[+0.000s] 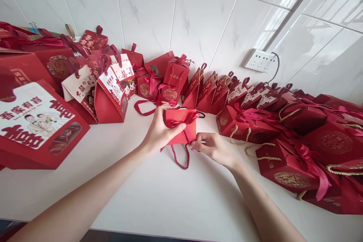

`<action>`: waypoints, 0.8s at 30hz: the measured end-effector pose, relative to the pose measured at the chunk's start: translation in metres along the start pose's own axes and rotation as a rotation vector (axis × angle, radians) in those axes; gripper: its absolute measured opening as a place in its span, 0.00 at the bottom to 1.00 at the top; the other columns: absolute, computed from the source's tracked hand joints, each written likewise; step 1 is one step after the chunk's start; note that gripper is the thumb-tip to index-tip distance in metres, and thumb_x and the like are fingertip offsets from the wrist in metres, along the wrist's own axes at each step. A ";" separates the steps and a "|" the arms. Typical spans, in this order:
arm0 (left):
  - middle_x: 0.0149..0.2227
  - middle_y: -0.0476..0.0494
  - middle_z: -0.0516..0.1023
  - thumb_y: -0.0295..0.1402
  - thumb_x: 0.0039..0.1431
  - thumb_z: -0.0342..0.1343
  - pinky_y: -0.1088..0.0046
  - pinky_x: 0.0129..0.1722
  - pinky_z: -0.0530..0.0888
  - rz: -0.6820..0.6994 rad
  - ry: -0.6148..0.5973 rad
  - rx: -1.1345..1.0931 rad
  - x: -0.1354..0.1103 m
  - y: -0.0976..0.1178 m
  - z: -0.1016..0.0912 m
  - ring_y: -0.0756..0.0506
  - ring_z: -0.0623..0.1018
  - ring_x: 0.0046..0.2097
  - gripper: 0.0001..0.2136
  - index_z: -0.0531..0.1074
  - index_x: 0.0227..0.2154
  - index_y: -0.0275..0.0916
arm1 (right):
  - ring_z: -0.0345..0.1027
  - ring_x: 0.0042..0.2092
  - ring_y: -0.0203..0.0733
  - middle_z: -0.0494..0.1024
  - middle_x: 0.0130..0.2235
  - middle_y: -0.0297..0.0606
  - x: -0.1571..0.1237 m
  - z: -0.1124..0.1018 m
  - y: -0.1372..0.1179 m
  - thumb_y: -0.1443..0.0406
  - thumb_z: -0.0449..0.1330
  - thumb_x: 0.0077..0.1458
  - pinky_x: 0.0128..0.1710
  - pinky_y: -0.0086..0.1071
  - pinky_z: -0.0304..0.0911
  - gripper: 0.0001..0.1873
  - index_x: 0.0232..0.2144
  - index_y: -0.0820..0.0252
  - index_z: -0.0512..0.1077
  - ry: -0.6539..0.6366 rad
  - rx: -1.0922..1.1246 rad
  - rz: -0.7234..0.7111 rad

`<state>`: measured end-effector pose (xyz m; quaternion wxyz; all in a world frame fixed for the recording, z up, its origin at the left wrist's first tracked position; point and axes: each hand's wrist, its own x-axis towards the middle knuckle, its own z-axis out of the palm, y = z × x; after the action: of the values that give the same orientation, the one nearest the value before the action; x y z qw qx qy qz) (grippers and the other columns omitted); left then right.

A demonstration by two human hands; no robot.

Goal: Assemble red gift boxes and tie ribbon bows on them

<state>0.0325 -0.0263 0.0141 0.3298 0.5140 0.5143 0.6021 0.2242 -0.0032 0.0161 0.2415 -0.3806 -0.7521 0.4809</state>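
A small red gift box (177, 115) stands in the middle of the white table, with a red ribbon (189, 134) tied over its top. My left hand (162, 129) is wrapped round the box's left side, its thumb pressing on the ribbon. At the box's lower right corner, my right hand (211, 145) pinches an end of the ribbon between thumb and fingers. A twisted red cord handle (181, 164) hangs in a loop from the near side of the box. The box's left side is hidden behind my left hand.
Red and white gift boxes (110, 87) crowd the left. A row of slanted red boxes (208, 90) lines the wall, and hexagonal red boxes (292, 166) with gold cords fill the right. A power strip (259, 60) is on the tiled wall.
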 end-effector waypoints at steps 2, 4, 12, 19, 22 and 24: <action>0.56 0.40 0.65 0.35 0.42 0.64 0.63 0.54 0.67 -0.009 -0.005 -0.016 0.000 0.000 0.000 0.41 0.69 0.56 0.25 0.61 0.43 0.41 | 0.67 0.28 0.36 0.74 0.26 0.36 -0.003 -0.004 -0.006 0.50 0.59 0.51 0.29 0.30 0.64 0.21 0.20 0.61 0.69 -0.089 0.035 0.050; 0.56 0.40 0.65 0.35 0.42 0.64 0.63 0.54 0.68 -0.012 -0.007 -0.021 -0.001 0.000 0.000 0.42 0.70 0.55 0.25 0.61 0.44 0.41 | 0.69 0.27 0.37 0.75 0.26 0.38 -0.008 -0.005 -0.013 0.46 0.59 0.49 0.27 0.30 0.67 0.24 0.22 0.62 0.71 -0.313 0.089 0.178; 0.56 0.39 0.61 0.34 0.43 0.63 0.59 0.57 0.64 0.109 0.064 0.074 -0.009 -0.004 0.010 0.39 0.66 0.58 0.26 0.58 0.44 0.42 | 0.69 0.22 0.31 0.72 0.30 0.33 -0.015 0.058 -0.009 0.46 0.58 0.50 0.13 0.21 0.63 0.25 0.39 0.60 0.68 -0.436 0.337 0.289; 0.56 0.39 0.59 0.34 0.41 0.64 0.53 0.60 0.59 0.089 0.047 0.087 -0.014 -0.002 0.013 0.36 0.61 0.61 0.26 0.59 0.43 0.42 | 0.68 0.18 0.30 0.72 0.28 0.32 -0.013 0.078 -0.007 0.46 0.57 0.52 0.10 0.21 0.61 0.26 0.41 0.62 0.68 -0.242 0.417 0.236; 0.56 0.38 0.59 0.34 0.41 0.65 0.51 0.60 0.58 0.029 0.024 0.055 -0.016 0.000 0.013 0.35 0.60 0.61 0.27 0.59 0.43 0.42 | 0.68 0.17 0.30 0.73 0.27 0.33 -0.014 0.079 -0.008 0.46 0.56 0.52 0.10 0.21 0.61 0.25 0.37 0.63 0.69 -0.213 0.435 0.225; 0.55 0.38 0.60 0.34 0.41 0.65 0.49 0.59 0.59 0.019 0.021 0.042 -0.016 -0.001 0.013 0.35 0.61 0.61 0.27 0.59 0.44 0.42 | 0.68 0.17 0.30 0.75 0.28 0.35 -0.013 0.080 -0.008 0.47 0.56 0.53 0.10 0.20 0.60 0.24 0.36 0.64 0.69 -0.196 0.443 0.225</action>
<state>0.0491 -0.0373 0.0083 0.3076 0.5194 0.5253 0.5997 0.1713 -0.0587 -0.0106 0.1899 -0.3514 -0.6010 0.6923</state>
